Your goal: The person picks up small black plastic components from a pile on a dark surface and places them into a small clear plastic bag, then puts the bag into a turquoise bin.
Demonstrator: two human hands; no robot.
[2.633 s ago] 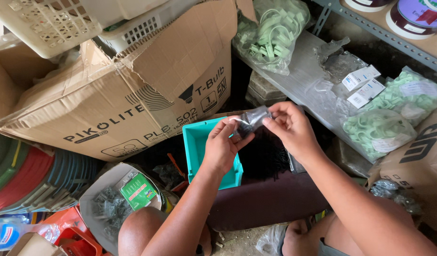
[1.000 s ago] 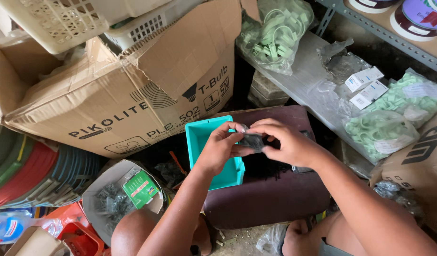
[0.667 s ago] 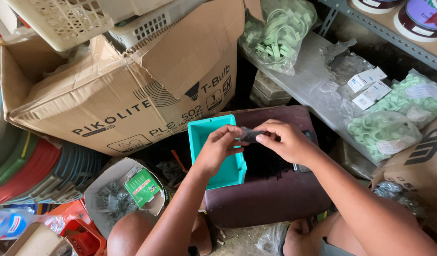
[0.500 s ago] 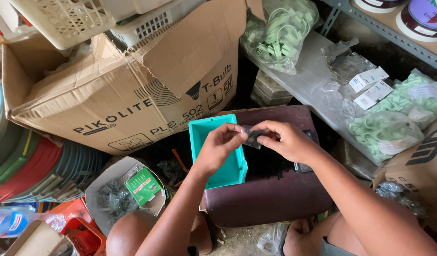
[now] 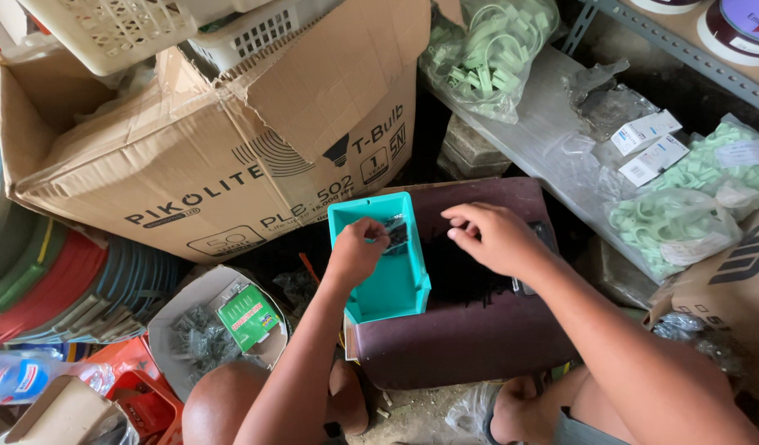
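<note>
Teal plastic bin (image 5: pixel 383 284), small, rectangular, smooth-walled, sits on the left end of a dark maroon box (image 5: pixel 470 346). One view only, head cam, looking down.

Left hand (image 5: pixel 356 251) is over the bin's upper half, fingers curled and pressed onto a small dark packet (image 5: pixel 393 233) of what look like little black parts; the packet hangs just inside the bin, near its far wall. Pinch looks light, thumb against fingertips.

Right hand (image 5: pixel 493 239) hovers above the maroon box, just right of the bin, fingers half spread, holding nothing I can see. Not touching the packet.

My read on the step: packet being lowered or dropped into the bin, the right hand free. Any release here needs only the left fingers opening; the bin is shallow and open-topped, so nothing obstructs it.

Materials round about:
- Big corrugated cardboard carton (image 5: pixel 223 156), torn flap, creased, to the upper left, white lattice baskets (image 5: pixel 107 29) stacked on it.
- Clear crinkly bags of pale green plastic clips (image 5: pixel 495 53) on the grey shelf (image 5: pixel 544 140); more at right.
- Small white cartons (image 5: pixel 651 144) on the shelf.
- Round tub (image 5: pixel 206 330) at lower left holding dull grey hardware and a green packet (image 5: pixel 247 317).
- Stacked red and green hoops (image 5: pixel 42 280) at far left.
</note>
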